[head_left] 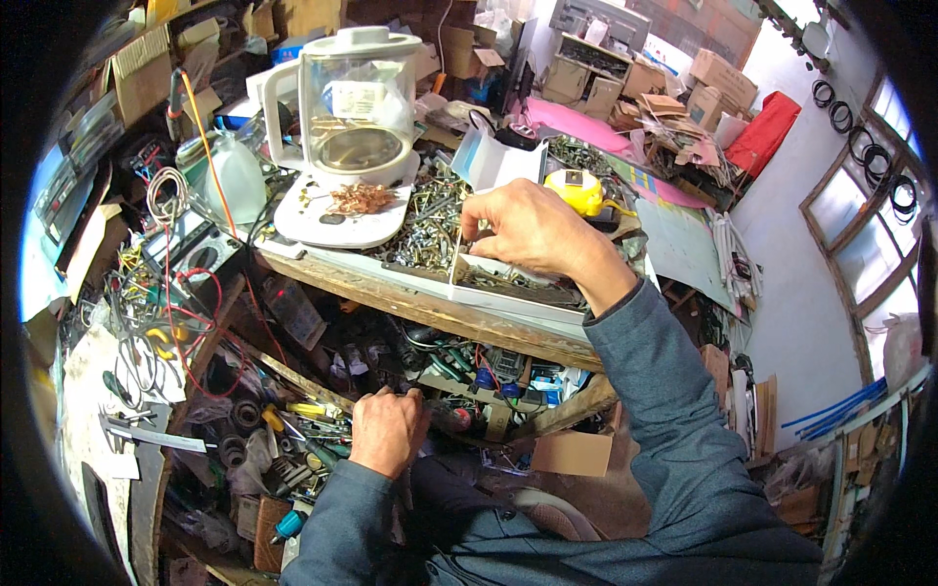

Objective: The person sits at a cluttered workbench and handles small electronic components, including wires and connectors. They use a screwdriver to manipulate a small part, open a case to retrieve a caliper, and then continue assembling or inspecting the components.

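My right hand point(532, 230) reaches over a shallow white-edged tray point(518, 301) on the bench, its thumb and fingertips pinched together; whatever they hold is hidden. Loose screws and small metal parts point(425, 223) fill the tray's left compartment, beside those fingers. Just beyond the knuckles sits a yellow tape measure point(574, 192). My left hand point(389, 430) is closed below the bench's front edge, close to my body, and I cannot make out anything in it. Left of the tray, a glass kettle point(357, 107) stands on a white base point(337, 223) with a clump of copper-coloured scraps point(362, 199).
A wooden beam point(430, 305) runs along the bench front, above a crowded tool shelf point(489, 376). At left are a multimeter point(200, 252) with red leads, a translucent jug point(234, 176) and tangled wires. Cardboard point(723, 78) and a red bag point(765, 134) are piled at back right.
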Demonstrator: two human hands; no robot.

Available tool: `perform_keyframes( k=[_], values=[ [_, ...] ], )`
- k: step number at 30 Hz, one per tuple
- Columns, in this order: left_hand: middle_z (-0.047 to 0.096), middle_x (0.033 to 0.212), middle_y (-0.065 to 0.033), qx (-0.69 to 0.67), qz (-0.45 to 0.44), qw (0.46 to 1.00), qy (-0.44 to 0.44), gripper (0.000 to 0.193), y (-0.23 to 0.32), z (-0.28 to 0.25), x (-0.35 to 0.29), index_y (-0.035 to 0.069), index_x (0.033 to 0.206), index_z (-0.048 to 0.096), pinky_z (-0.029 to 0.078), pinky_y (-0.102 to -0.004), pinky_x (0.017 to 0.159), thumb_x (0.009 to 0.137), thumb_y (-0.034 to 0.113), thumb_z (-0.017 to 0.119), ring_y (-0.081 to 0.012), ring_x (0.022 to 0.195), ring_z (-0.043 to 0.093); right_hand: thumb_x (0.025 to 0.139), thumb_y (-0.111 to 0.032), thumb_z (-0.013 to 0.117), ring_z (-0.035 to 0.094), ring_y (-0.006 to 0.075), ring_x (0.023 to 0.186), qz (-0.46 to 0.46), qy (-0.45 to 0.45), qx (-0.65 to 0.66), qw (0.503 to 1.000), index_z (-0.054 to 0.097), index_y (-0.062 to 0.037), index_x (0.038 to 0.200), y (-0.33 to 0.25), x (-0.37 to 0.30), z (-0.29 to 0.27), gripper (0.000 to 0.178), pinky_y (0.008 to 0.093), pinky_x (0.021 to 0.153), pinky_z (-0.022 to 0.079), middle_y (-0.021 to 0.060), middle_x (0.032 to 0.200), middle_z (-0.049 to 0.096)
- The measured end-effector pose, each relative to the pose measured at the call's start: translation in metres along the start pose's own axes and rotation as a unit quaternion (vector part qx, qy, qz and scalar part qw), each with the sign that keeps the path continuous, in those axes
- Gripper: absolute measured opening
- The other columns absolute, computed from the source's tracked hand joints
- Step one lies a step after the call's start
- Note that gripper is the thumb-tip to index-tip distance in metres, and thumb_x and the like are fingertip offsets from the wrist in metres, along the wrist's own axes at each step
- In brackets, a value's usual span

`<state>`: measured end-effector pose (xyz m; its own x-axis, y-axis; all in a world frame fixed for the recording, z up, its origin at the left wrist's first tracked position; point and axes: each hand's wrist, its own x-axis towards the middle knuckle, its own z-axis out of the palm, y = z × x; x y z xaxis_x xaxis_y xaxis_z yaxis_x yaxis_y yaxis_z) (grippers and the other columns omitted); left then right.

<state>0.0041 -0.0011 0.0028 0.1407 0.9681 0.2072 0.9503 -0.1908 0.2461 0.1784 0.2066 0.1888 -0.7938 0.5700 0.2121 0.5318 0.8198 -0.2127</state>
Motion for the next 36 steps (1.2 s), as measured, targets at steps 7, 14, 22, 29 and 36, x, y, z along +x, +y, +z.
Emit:
perform_keyframes(
  k=[7,14,22,29,36],
  values=[
    [0.066,0.07,-0.0133,0.009,-0.006,1.0,-0.017,0.028,-0.007,0.013,-0.001,0.006,0.09,0.065,0.051,-0.0477,0.062,0.086,0.034,0.068,-0.0351,0.073,0.065,0.08,-0.018,0.073,0.071,0.0305,0.08,-0.02,0.006,-0.007,1.0,0.075,-0.0064,0.092,0.0,0.003,0.01,0.016,0.04,0.075,0.055,0.014,0.084,0.073],
    [0.065,0.07,-0.0157,0.001,-0.015,1.0,-0.012,0.03,-0.003,0.009,0.0,0.005,0.083,0.068,0.051,-0.0487,0.062,0.09,0.035,0.065,-0.0366,0.07,0.065,0.082,-0.02,0.069,0.07,0.0337,0.076,-0.098,0.033,0.034,0.994,0.074,-0.0043,0.088,0.003,-0.001,-0.01,0.017,0.0427,0.071,0.055,0.0166,0.08,0.071],
    [0.065,0.071,-0.0158,0.013,-0.013,1.0,-0.025,0.033,-0.007,0.015,-0.001,0.007,0.089,0.069,0.052,-0.0481,0.063,0.09,0.039,0.065,-0.0358,0.072,0.066,0.081,-0.014,0.069,0.069,0.0354,0.072,-0.165,0.105,-0.023,0.98,0.067,-0.0036,0.083,-0.012,-0.005,-0.014,0.011,0.0435,0.063,0.054,0.0167,0.076,0.069],
    [0.064,0.069,-0.0138,0.017,-0.015,0.999,-0.027,0.033,-0.007,0.014,0.0,0.008,0.092,0.069,0.052,-0.0481,0.063,0.089,0.04,0.066,-0.0348,0.073,0.066,0.082,-0.015,0.068,0.068,0.0358,0.073,-0.177,0.102,-0.052,0.978,0.064,-0.0038,0.084,-0.014,-0.006,-0.014,0.012,0.0444,0.064,0.053,0.0162,0.075,0.068],
    [0.064,0.068,-0.0145,0.017,-0.023,0.999,-0.021,0.025,-0.008,0.016,-0.003,0.007,0.086,0.066,0.051,-0.0484,0.062,0.089,0.032,0.064,-0.0354,0.072,0.066,0.081,-0.014,0.068,0.068,0.0357,0.072,-0.177,0.115,-0.054,0.976,0.065,-0.0045,0.083,-0.019,-0.008,-0.014,0.011,0.0444,0.063,0.053,0.0159,0.075,0.068]
  ],
)
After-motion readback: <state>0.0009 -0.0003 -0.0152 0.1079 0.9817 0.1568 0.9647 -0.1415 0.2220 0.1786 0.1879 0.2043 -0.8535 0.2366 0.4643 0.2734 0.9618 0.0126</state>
